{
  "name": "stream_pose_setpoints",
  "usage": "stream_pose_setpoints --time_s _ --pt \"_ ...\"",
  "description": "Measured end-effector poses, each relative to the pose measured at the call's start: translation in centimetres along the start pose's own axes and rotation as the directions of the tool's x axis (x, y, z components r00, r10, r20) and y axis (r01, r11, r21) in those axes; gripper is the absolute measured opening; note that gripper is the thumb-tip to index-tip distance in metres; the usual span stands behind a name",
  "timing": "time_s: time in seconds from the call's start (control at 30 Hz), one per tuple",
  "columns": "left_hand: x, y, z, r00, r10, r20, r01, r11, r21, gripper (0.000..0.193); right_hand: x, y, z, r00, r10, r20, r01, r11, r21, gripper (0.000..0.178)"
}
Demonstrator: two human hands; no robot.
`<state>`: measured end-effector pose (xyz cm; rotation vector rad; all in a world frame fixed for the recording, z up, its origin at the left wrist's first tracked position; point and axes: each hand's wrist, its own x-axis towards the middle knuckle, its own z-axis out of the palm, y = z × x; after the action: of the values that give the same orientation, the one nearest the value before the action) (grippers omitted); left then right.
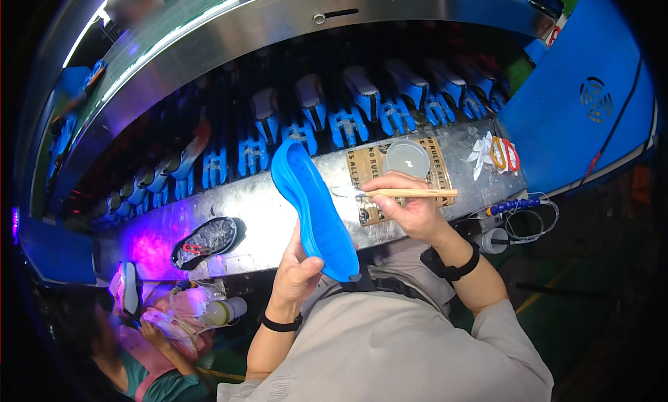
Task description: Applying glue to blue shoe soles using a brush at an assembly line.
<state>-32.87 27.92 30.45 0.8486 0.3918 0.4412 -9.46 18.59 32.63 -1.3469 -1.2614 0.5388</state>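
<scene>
A bright blue shoe sole [313, 210] is tilted up in front of me, its hollow inner side showing. My left hand [297, 273] grips it near the heel end, the thumb lying along the edge. In my right hand [414, 214] is a thin brush [424, 192] with a pale wooden handle, pinched between thumb and fingers. Its tip points left at the sole, with a small gap between them. Just beyond that hand, a round, shallow dish [406, 160] sits on a printed cardboard sheet [363, 167].
Scissors with orange and red handles [506, 155] lie on white paper at the bench's right. A dark sole-shaped piece [207, 242] lies left on the metal bench [285, 224]. Several shoe uppers on blue holders [348, 123] line the back. Another person [153, 360] works at lower left.
</scene>
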Motion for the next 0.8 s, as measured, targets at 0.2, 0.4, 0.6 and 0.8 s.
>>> stream_pose_setpoints --time_s 0.2,0.4,0.6,0.8 --pt "-0.5 0.6 0.7 1.000 0.004 0.023 -0.004 1.000 0.019 0.105 1.0 0.1 1.0 0.996 -0.084 0.000 0.084 0.994 -0.070 0.018" --pt "-0.5 1.2 0.6 0.999 -0.035 0.042 0.035 0.999 -0.004 0.107 0.0 -0.2 1.1 0.995 -0.096 0.008 0.096 0.990 -0.104 0.015" --pt "-0.5 1.4 -0.1 0.999 -0.044 0.029 0.045 0.999 -0.022 0.110 -1.4 -0.6 1.7 0.998 -0.028 0.054 0.030 0.999 -0.034 0.013" --pt "-0.3 1.5 -0.9 0.999 0.047 -0.023 -0.045 0.997 0.065 0.111 -2.3 -1.7 1.9 0.999 0.016 0.051 -0.017 1.000 0.020 0.011"
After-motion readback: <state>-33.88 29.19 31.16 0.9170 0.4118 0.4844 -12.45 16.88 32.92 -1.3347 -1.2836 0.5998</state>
